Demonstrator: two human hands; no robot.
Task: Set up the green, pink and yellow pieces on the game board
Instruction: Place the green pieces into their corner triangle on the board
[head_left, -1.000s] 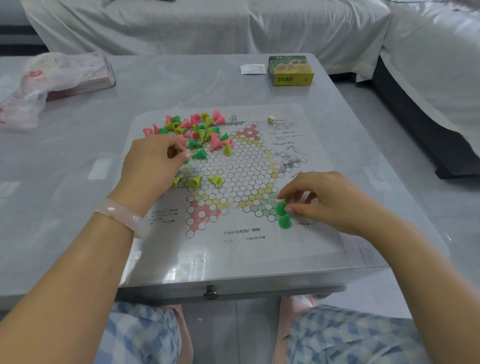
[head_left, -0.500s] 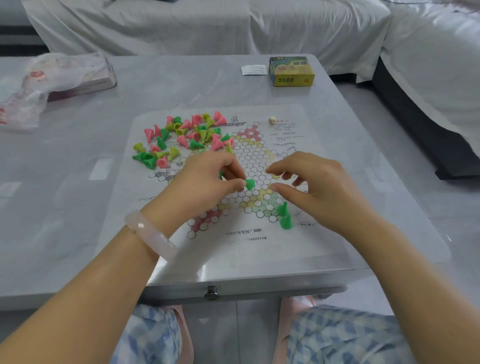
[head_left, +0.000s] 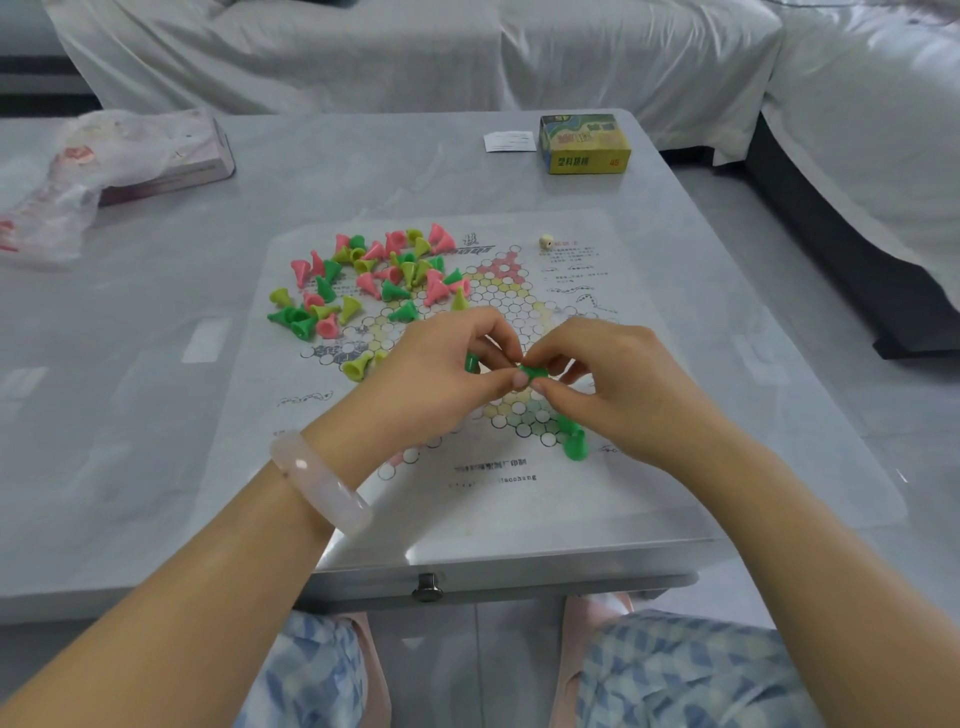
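Observation:
The game board (head_left: 467, 483) is a printed sheet with a star of circles, lying flat on the table. A loose pile of green, pink and yellow cone pieces (head_left: 374, 280) covers its far left corner. Two green pieces (head_left: 574, 444) stand at the star's near right point. Two yellow pieces (head_left: 358, 366) lie left of my left hand. My left hand (head_left: 441, 379) and my right hand (head_left: 613, 384) meet over the board's middle. Fingertips of both pinch one green piece (head_left: 532, 372). A second green piece (head_left: 471, 362) shows inside my left hand's fingers.
A small die (head_left: 545, 241) sits on the sheet's far right. A yellow box (head_left: 584, 145) and a white slip (head_left: 509, 141) lie at the table's far edge. A plastic bag over a pink box (head_left: 130, 156) is far left. A covered sofa stands behind and right.
My left hand came from the pile to the board's middle carrying green pieces. My right hand rose from the near right green point to meet it.

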